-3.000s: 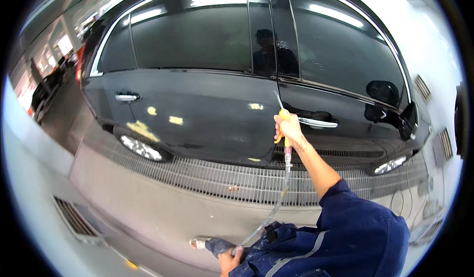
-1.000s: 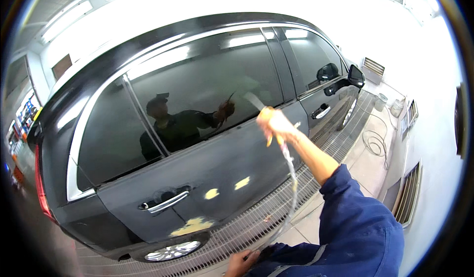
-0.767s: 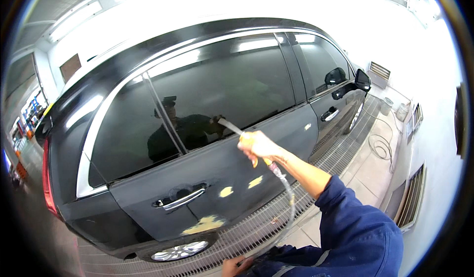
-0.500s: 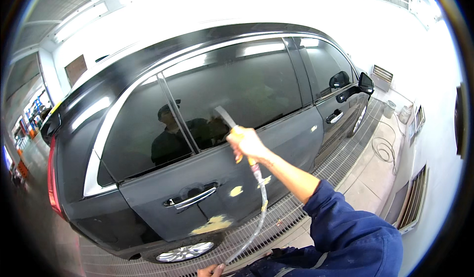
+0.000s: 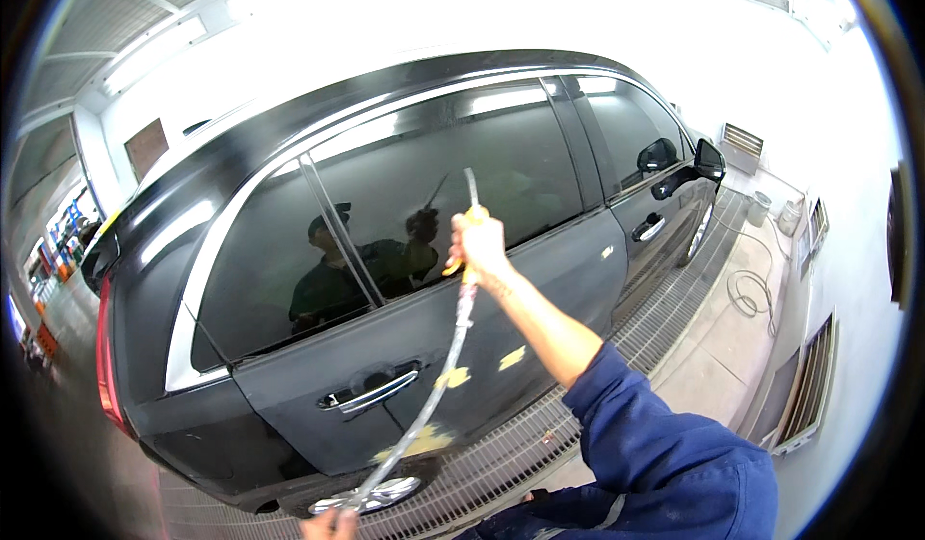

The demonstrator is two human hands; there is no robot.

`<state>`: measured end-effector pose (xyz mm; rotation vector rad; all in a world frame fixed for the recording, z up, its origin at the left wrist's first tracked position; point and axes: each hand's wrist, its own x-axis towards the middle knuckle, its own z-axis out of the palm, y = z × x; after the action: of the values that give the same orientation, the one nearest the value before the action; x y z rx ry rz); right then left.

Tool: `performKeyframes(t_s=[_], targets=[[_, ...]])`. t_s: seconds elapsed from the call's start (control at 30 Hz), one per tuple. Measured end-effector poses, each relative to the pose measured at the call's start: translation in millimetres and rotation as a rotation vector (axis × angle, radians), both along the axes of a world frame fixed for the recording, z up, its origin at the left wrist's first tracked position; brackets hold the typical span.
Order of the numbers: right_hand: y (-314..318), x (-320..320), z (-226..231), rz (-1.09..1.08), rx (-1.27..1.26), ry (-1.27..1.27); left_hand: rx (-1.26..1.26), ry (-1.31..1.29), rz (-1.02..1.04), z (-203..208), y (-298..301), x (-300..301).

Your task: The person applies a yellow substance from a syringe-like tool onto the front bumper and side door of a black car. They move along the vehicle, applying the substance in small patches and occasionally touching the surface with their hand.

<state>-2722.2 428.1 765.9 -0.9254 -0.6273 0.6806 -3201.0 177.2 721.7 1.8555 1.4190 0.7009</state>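
My right hand (image 5: 479,246) is closed around a yellow air blow gun (image 5: 476,214), its thin nozzle pointing up in front of the dark rear side window (image 5: 520,164). A clear hose (image 5: 424,410) runs from the gun's lower end down to the left. At the lower edge my left hand (image 5: 330,524), partly cut off, grips this hose. Behind them stands a black car; its rear door (image 5: 540,289) has a dull grey surface. Pale yellow patches (image 5: 512,358) mark the door, with another patch (image 5: 424,441) above the rear wheel. The chrome door handle (image 5: 381,391) is left of the hose.
Metal floor grating (image 5: 520,468) runs alongside the car. To the right, a coiled hose (image 5: 747,294) lies on pale floor tiles near two buckets (image 5: 759,208). A white wall with a louvred vent (image 5: 807,386) borders that side. The car's side mirror (image 5: 709,159) sticks out ahead.
The blow gun has swung from leaning left to nearly upright, and my right hand has risen slightly. My left hand has moved left with the hose, which now crosses in front of the door.
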Motion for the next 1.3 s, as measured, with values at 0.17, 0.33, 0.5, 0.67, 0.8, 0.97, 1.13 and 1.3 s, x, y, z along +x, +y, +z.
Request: performKeyframes(t_s=[0.17, 0.33, 0.5, 0.67, 0.8, 0.97, 1.13, 1.3], targets=[[-22, 113, 5, -0.174, -0.065, -0.090, -0.331, -0.186, -0.219, -78, -30, 109], [-35, 195, 26, -0.283, -0.073, -0.086, -0.274, -0.335, -0.332, -102, -33, 172], [-20, 118, 80, 0.071, -0.124, -0.518, -0.257, -0.319, -0.274, -77, -31, 192], [-7, 5, 127, 0.427, -0.153, -1.036, -0.270, -0.284, -0.317, -60, -40, 207], [14, -12, 168, 0.194, -0.168, -1.045, -0.237, -0.473, -0.236, -63, -49, 216], [76, 131, 168, -0.023, -0.150, -0.709, -0.593, -0.723, -0.262, -63, -52, 211], [53, 258, 194, -0.400, -0.339, -0.851, -0.543, -0.452, -0.336, -193, -74, 216], [116, 187, 258, -0.224, -0.471, -1.122, -0.189, -0.634, -0.402, -222, -81, 229]])
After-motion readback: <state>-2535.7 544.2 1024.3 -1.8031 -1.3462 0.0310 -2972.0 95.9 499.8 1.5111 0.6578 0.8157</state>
